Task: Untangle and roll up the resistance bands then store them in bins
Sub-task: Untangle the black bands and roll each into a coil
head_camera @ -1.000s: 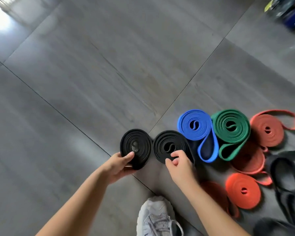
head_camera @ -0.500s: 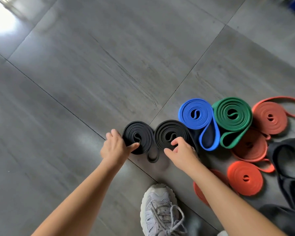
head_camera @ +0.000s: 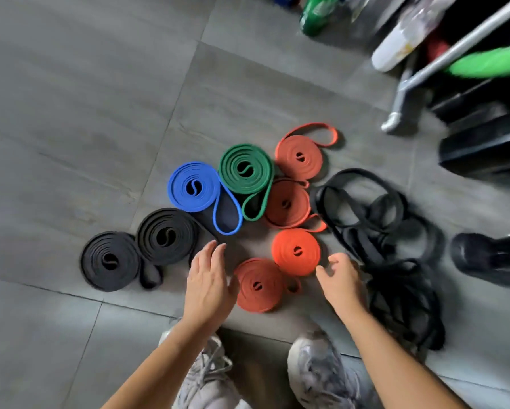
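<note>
Far left, we see two black rolls [head_camera: 109,261] flat on floor [head_camera: 71,113], edges touching. Left hand [head_camera: 208,286] next: palm down, fingers straight and close together, holding nothing, between black rolls and lower orange roll [head_camera: 258,286]. Blue roll [head_camera: 194,187] and green roll [head_camera: 245,169] lie beyond. Right hand [head_camera: 340,283]: fingers loosely bent, spread, empty, beside bright orange roll [head_camera: 296,251]; contact we cannot tell. Tangled black bands [head_camera: 389,231] on right.

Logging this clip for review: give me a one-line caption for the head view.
Left hand and right hand, both empty, hover over eight rolled bands; a black tangle lies unrolled beside them.
</note>
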